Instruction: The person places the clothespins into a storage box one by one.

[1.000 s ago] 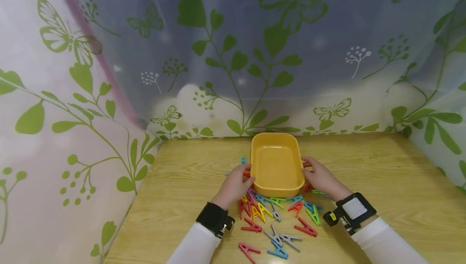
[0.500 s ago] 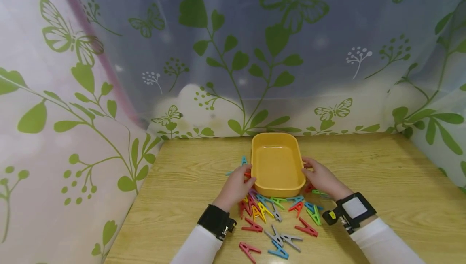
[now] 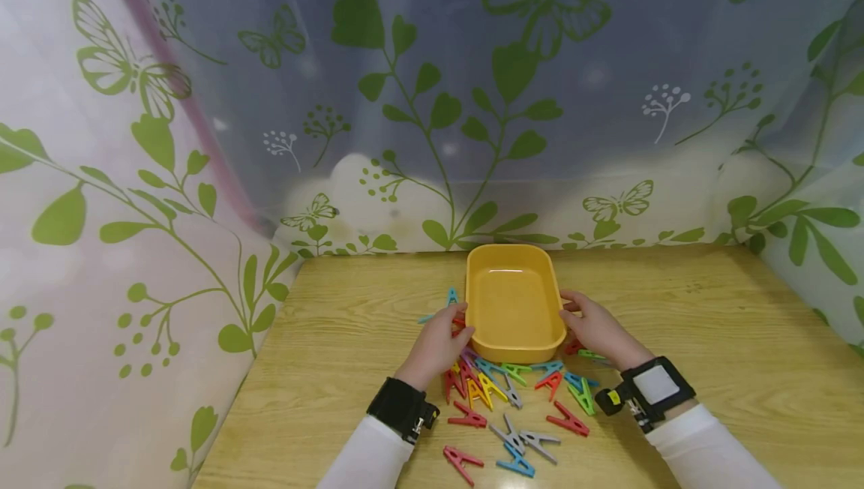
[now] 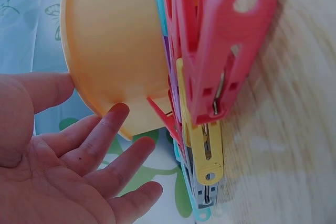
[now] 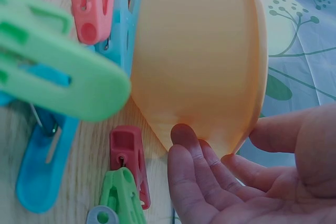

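A yellow plastic basin [image 3: 514,305] with rounded corners stands upright at the table's back, its inside bare. My left hand [image 3: 432,346] holds its left side; in the left wrist view thumb and forefinger meet the rim while the other fingers spread loosely. On the opposite side my right hand [image 3: 601,333] holds the basin, thumb at the rim and fingertips against the outer wall [image 5: 199,66]. Plastic clothespins of several colours lie before it, such as a red clothespin [image 3: 568,420], a green clothespin [image 3: 581,397] and a blue clothespin [image 3: 516,462]. Whether some lie beneath the basin is hidden.
The wooden table [image 3: 709,324] reaches out on both sides. Behind it hangs a leaf-and-butterfly patterned curtain [image 3: 405,196], close to the basin's far edge. A light blue clothespin [image 3: 452,296] lies left of the basin, beyond the left hand.
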Demonstrator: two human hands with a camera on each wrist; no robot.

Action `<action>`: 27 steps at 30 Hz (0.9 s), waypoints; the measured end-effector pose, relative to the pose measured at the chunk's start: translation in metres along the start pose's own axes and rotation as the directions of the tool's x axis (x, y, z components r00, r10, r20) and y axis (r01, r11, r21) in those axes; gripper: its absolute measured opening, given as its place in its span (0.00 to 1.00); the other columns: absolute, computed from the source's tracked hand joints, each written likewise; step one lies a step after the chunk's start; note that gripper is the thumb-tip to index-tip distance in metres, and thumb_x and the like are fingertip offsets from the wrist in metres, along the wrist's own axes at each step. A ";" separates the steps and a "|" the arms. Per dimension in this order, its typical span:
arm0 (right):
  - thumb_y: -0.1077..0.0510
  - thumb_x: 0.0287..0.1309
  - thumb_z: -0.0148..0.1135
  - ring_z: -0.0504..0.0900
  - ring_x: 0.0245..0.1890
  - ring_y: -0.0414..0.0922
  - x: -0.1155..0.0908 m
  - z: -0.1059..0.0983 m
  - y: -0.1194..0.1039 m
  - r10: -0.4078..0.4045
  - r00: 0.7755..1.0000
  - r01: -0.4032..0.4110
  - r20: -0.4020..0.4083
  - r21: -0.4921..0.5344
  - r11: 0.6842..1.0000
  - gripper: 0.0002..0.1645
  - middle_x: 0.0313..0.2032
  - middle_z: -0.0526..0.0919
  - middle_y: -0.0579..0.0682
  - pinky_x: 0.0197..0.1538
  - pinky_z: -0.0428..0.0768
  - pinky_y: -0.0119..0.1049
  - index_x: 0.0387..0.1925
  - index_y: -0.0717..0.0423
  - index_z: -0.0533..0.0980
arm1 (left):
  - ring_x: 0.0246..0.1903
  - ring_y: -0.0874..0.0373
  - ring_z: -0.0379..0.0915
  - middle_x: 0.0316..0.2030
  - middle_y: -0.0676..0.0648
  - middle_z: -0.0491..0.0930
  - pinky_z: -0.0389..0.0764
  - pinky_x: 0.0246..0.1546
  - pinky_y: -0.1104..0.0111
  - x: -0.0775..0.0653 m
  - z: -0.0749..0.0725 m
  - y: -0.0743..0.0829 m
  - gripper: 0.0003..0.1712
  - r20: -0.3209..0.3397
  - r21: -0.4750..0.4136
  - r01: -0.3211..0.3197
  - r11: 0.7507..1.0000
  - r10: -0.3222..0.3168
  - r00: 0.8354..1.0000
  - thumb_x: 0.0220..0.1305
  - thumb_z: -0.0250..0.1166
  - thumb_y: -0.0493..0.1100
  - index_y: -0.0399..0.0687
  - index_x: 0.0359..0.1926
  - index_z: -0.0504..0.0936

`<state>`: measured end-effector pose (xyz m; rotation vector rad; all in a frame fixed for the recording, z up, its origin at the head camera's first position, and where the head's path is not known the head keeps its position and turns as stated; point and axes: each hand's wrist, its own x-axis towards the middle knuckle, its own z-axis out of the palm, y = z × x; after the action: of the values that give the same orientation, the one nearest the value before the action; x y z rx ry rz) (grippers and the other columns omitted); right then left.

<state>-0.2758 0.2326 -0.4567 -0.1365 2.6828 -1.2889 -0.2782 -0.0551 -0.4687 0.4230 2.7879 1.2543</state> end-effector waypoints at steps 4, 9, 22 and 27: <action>0.56 0.81 0.44 0.84 0.45 0.53 0.000 0.001 0.000 0.013 1.000 -0.013 0.004 0.020 1.000 0.34 0.63 0.70 0.75 0.45 0.84 0.46 0.77 0.72 0.52 | 0.67 0.43 0.71 0.66 0.37 0.75 0.73 0.67 0.50 0.000 0.000 0.000 0.28 -0.003 -0.008 0.010 1.000 -0.010 1.000 0.77 0.61 0.43 0.39 0.73 0.70; 0.57 0.81 0.44 0.84 0.47 0.56 0.000 0.001 -0.001 0.023 1.000 -0.023 0.002 0.031 0.999 0.34 0.63 0.69 0.76 0.46 0.85 0.46 0.77 0.72 0.52 | 0.62 0.45 0.76 0.62 0.38 0.78 0.77 0.62 0.52 0.000 0.000 0.001 0.28 -0.004 -0.030 0.011 0.999 -0.011 1.000 0.77 0.60 0.43 0.40 0.73 0.70; 0.57 0.81 0.43 0.84 0.46 0.54 -0.003 0.005 0.000 0.013 1.000 -0.012 -0.017 0.038 0.999 0.33 0.62 0.70 0.75 0.45 0.84 0.43 0.76 0.72 0.53 | 0.58 0.48 0.79 0.59 0.40 0.80 0.81 0.58 0.55 -0.002 0.001 0.002 0.28 -0.013 -0.049 0.038 0.998 -0.039 0.999 0.77 0.60 0.43 0.41 0.73 0.70; 0.56 0.81 0.43 0.84 0.47 0.54 -0.005 0.006 -0.001 0.012 0.999 -0.011 -0.032 0.027 1.000 0.33 0.61 0.71 0.75 0.46 0.85 0.44 0.76 0.72 0.54 | 0.54 0.49 0.80 0.57 0.41 0.82 0.82 0.55 0.56 -0.002 0.002 0.002 0.28 -0.019 -0.041 0.045 0.998 -0.046 0.999 0.77 0.61 0.43 0.42 0.73 0.70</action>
<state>-0.2703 0.2281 -0.4585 -0.0981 2.6871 -1.3346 -0.2757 -0.0528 -0.4680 0.3444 2.7663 1.3107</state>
